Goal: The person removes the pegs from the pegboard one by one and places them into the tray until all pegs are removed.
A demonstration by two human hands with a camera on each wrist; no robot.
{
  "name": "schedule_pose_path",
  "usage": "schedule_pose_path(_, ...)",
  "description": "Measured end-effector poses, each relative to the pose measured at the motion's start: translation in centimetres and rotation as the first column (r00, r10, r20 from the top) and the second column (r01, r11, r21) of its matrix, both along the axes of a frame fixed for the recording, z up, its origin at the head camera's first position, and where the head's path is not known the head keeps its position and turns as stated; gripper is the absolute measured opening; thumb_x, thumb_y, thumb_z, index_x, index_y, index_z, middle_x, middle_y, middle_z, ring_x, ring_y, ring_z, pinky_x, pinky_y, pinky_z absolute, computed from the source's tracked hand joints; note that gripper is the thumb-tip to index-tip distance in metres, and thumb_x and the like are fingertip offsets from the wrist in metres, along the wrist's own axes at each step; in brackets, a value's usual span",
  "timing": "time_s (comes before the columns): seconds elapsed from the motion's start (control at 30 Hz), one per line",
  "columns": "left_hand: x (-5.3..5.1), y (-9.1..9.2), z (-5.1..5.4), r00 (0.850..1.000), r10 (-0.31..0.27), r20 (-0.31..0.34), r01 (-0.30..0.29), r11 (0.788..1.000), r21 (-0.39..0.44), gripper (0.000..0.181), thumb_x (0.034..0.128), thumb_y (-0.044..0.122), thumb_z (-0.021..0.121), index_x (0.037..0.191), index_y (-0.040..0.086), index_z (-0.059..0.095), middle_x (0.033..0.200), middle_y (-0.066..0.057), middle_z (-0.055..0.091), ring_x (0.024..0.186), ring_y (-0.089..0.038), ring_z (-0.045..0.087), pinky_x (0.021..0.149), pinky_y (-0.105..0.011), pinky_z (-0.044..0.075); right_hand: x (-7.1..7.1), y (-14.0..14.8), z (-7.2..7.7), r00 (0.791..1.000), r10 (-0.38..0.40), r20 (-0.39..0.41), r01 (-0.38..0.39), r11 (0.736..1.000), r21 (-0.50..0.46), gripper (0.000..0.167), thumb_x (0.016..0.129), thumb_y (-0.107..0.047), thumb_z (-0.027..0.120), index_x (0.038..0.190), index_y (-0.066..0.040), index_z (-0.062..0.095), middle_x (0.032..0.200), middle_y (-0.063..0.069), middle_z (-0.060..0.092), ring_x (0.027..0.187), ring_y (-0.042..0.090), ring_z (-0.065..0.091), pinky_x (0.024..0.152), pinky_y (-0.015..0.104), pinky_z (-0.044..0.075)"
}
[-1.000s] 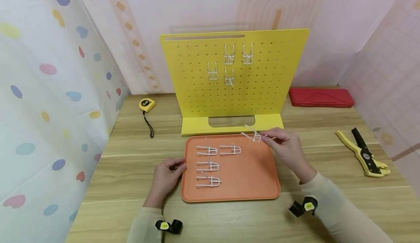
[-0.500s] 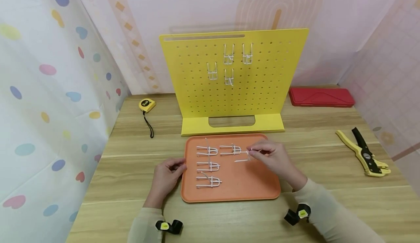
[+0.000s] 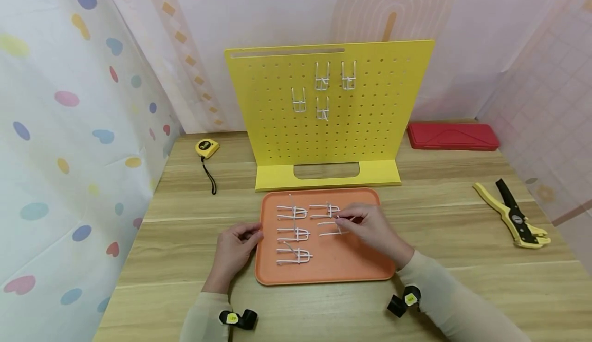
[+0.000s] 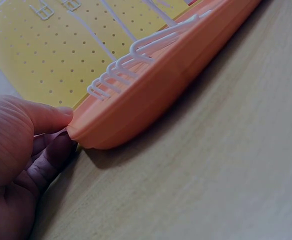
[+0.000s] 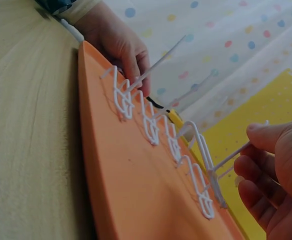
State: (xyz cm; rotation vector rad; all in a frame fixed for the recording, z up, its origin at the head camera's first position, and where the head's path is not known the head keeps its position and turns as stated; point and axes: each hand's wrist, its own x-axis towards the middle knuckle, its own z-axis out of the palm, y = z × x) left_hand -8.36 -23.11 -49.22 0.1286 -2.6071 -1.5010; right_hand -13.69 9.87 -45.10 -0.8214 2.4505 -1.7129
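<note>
My right hand (image 3: 370, 229) pinches the stem of a white wire pegboard hook (image 5: 204, 150) between thumb and fingers, low over the orange tray (image 3: 351, 262). Its two prongs point left, just below another hook (image 3: 328, 211) lying on the tray. Whether the held hook touches the tray, I cannot tell. A column of three more hooks (image 3: 294, 234) lies along the tray's left part. At the tray's left edge, my left hand (image 3: 233, 247) grips the rim, thumb on top and fingers below, as the left wrist view shows.
Behind the tray stands a yellow pegboard (image 3: 370, 126) with several white hooks (image 3: 322, 77) hung on it. A tape measure (image 3: 206, 148) lies left. To the right are a red case (image 3: 453, 136) and yellow-black wire strippers (image 3: 513, 219).
My right hand has carried the hook left and down from the tray's upper right corner to beneath the neighbouring hook. The left hand has stayed on the rim.
</note>
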Motion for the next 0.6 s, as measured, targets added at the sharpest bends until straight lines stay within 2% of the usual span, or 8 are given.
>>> schedule_pose_path(0.2, 0.0, 0.0, 0.0, 1.0, 0.002, 0.004, -0.002, 1.0, 0.001, 0.019, 0.0848, 0.009, 0.074, 0.104, 0.006, 0.075, 0.09, -0.006, 0.069, 0.077, -0.015, 0.061, 0.063, -0.02, 0.05, 1.4, -1.2, 2.5, 1.0, -0.027, 0.014, 0.026, 0.998, 0.055, 0.011, 0.086, 0.001, 0.07, 0.095, 0.003, 0.074, 0.089, 0.011, 0.07, 0.071, 0.019, 0.059, 0.06, 0.029, 0.051)
schedule_pose_path(0.27, 0.0, 0.0, 0.0, 1.0, 0.003, 0.003, -0.003, 1.0, 0.0, 0.02, 0.0848, 0.009, 0.074, 0.104, 0.006, 0.075, 0.09, -0.006, 0.069, 0.077, -0.015, 0.061, 0.063, -0.02, 0.05, 1.6, -1.3, 2.9, 0.999, -0.032, 0.014, 0.03, 0.996, 0.082, 0.011, 0.085, 0.0, 0.07, 0.095, 0.002, 0.075, 0.089, 0.011, 0.07, 0.07, 0.017, 0.058, 0.059, 0.027, 0.051)
schedule_pose_path(0.37, 0.0, -0.1, 0.0, 1.0, 0.004, 0.001, -0.004, 1.0, -0.003, 0.02, 0.0849, 0.01, 0.074, 0.104, 0.007, 0.075, 0.091, -0.006, 0.07, 0.077, -0.015, 0.061, 0.063, -0.02, 0.05, 1.5, -1.5, 2.6, 0.999, -0.035, 0.024, 0.033, 0.994, 0.102, 0.011, 0.086, -0.001, 0.07, 0.095, 0.001, 0.075, 0.09, 0.009, 0.07, 0.07, 0.016, 0.058, 0.059, 0.027, 0.05)
schedule_pose_path(0.6, 0.0, -0.1, -0.2, 1.0, 0.005, 0.001, -0.005, 1.0, 0.001, 0.02, 0.0848, 0.01, 0.074, 0.105, 0.007, 0.075, 0.092, -0.006, 0.07, 0.077, -0.015, 0.061, 0.063, -0.02, 0.05, 0.1, -1.5, -0.9, 0.999, -0.04, 0.025, 0.037, 0.993, 0.109, 0.012, 0.085, -0.006, 0.073, 0.095, -0.002, 0.076, 0.09, 0.005, 0.07, 0.071, 0.015, 0.058, 0.059, 0.027, 0.049)
